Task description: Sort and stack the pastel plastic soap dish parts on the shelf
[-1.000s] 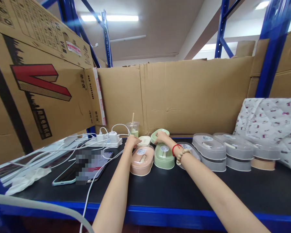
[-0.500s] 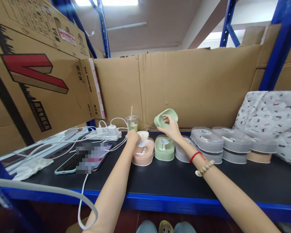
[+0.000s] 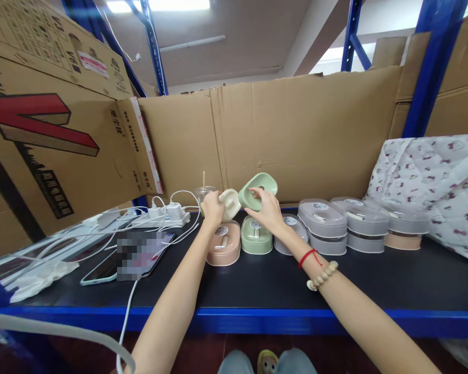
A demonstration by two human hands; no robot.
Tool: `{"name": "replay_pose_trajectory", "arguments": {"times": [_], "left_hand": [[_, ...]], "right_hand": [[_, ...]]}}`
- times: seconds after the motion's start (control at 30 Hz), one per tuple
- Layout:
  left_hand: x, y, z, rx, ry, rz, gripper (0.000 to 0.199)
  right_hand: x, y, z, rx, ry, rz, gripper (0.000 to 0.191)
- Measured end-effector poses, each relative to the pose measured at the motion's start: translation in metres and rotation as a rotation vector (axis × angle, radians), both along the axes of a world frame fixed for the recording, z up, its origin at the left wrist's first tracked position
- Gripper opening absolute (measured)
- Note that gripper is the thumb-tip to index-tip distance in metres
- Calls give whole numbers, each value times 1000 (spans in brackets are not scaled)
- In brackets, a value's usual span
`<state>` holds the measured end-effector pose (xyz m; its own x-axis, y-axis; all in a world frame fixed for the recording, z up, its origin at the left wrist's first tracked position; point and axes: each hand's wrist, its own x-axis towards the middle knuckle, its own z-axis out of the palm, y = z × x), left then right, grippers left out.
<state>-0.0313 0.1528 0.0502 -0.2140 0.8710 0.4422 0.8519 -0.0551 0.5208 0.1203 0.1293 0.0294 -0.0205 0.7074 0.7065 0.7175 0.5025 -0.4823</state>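
Note:
My left hand point(image 3: 212, 206) is closed on the edge of a cream-coloured plastic piece point(image 3: 231, 204), lifted and tilted above the pink box. My right hand point(image 3: 267, 209) grips a light green plastic tray point(image 3: 265, 183), tipped on its side with its hollow toward me. The two pieces are close together, and whether they touch I cannot tell. Below them on the black shelf stand a pink box point(image 3: 223, 253) and a green box point(image 3: 257, 243), both with clear lids. A grey box point(image 3: 289, 244) is partly hidden behind my right wrist.
Stacked lidded boxes point(image 3: 323, 218) stand to the right, before a patterned cloth point(image 3: 437, 187). On the left lie phones point(image 3: 101, 270), white cables and a power strip point(image 3: 182, 218). A drink cup point(image 3: 198, 193) with a straw is behind my left hand. Cardboard point(image 3: 296, 130) walls the back.
My left hand has raised the cream piece from behind the pink box up beside the green tray. My right hand still holds the tray; the view has shifted slightly.

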Motion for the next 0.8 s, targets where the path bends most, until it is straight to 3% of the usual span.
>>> {"name": "replay_pose_trajectory", "arguments": {"times": [0.07, 0.2, 0.37, 0.6, 0.8], "left_hand": [[9, -5, 8, 108, -32, -17, 47], [20, -9, 16, 184, -351, -156, 54], [23, 0, 9, 156, -587, -256, 36], [35, 5, 7, -68, -1060, -390, 32], [39, -3, 6, -119, -1308, -546, 33]], "right_hand": [[1, 3, -4, 21, -15, 23, 48], [2, 8, -9, 83, -32, 43, 48], [2, 10, -12, 87, -88, 102, 49], [6, 11, -11, 139, -151, 176, 44], [4, 11, -15, 149, -228, 250, 44]]}}
